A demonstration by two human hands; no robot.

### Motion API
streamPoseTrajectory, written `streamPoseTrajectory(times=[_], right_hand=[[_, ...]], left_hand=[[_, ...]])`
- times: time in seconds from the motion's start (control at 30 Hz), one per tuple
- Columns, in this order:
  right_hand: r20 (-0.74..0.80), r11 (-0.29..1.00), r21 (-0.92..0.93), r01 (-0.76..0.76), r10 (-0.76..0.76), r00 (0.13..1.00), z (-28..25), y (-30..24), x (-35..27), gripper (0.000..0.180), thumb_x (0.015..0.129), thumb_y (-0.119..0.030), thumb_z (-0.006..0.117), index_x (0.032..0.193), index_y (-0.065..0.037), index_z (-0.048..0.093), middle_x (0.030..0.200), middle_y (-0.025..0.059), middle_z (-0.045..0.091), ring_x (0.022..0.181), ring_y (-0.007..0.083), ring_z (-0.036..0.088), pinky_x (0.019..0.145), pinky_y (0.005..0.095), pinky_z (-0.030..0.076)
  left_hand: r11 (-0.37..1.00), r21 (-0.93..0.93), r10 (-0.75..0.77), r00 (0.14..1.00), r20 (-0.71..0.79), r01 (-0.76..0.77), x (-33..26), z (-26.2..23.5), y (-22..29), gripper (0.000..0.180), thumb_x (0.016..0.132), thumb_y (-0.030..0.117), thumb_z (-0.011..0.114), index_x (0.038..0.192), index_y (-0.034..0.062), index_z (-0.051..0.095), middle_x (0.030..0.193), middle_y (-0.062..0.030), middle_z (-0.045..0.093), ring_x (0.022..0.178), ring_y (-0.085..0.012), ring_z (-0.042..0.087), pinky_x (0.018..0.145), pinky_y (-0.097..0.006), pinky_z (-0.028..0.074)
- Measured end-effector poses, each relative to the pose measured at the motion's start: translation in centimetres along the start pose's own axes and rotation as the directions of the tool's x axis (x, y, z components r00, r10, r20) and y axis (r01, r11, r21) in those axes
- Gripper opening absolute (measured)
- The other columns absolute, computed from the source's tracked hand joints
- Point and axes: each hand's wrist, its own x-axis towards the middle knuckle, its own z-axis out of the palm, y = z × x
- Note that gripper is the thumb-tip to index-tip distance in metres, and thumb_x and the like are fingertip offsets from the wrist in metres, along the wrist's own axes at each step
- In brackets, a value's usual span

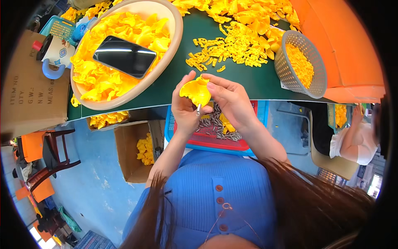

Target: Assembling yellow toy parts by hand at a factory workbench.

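Note:
Both hands meet over the green table's near edge around one yellow plastic piece (195, 91). My left hand (185, 108) grips it from the left and also pinches a small grey metal part (198, 110) under it. My right hand (231, 99) presses on the piece's top right with its fingertips. Just below the hands sits a red tray (215, 141) in a blue bin, with several grey metal parts (215, 121) and a yellow piece inside.
A beige bowl (177, 35) of yellow pieces carries a black phone (124, 56). Small yellow parts (226, 47) lie loose on the green table (166, 79). A grey mesh basket (300, 64) stands right. Cardboard boxes (132, 151) sit below left. Another person (356, 137) sits right.

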Motion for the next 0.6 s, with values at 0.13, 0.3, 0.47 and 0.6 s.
streamPoseTrajectory(times=[0.13,0.3,0.47,0.6], right_hand=[[-0.019,1.000,-0.013,0.006,-0.007,1.000,0.6,0.1,-0.2,0.037,0.086,-0.009,0.057,0.118,0.008,0.051,0.112,0.0135,0.058,0.103,0.0162,0.056,0.091,0.0278,0.043],[0.016,0.995,-0.098,0.036,-0.035,0.999,1.0,0.0,0.0,0.034,0.087,-0.012,0.057,0.116,0.005,0.052,0.111,0.0106,0.057,0.100,0.0147,0.056,0.090,0.0282,0.043],[0.207,0.452,-0.715,0.533,-0.592,0.779,3.2,-3.2,5.2,0.028,0.087,-0.021,0.057,0.108,-0.003,0.058,0.104,0.0074,0.058,0.094,0.0153,0.055,0.085,0.0289,0.043],[0.765,-0.493,-0.644,0.584,-0.407,0.499,7.1,-6.4,16.1,0.018,0.077,-0.012,0.062,0.094,-0.006,0.065,0.090,0.0111,0.063,0.091,0.0261,0.059,0.087,0.0360,0.043]], left_hand=[[0.994,-0.099,-0.045,0.997,-0.064,0.039,0.2,-0.4,0.8,0.089,0.061,0.021,0.083,0.133,0.0047,0.033,0.130,-0.0185,0.045,0.118,-0.0245,0.047,0.096,-0.035,0.043],[0.991,-0.128,-0.040,0.998,-0.051,0.033,0.2,-1.5,1.3,0.087,0.062,0.019,0.083,0.132,0.0028,0.034,0.127,-0.0179,0.048,0.115,-0.0242,0.050,0.094,-0.035,0.045],[0.982,-0.176,-0.077,0.994,-0.077,0.062,-0.3,-3.3,2.9,0.083,0.063,0.019,0.083,0.130,0.0027,0.037,0.123,-0.0170,0.050,0.114,-0.0228,0.050,0.095,-0.036,0.044],[0.986,-0.158,-0.054,0.998,-0.013,0.051,-0.6,-3.3,3.9,0.083,0.062,0.021,0.084,0.129,0.0024,0.038,0.122,-0.0169,0.051,0.112,-0.0219,0.051,0.094,-0.035,0.044]])
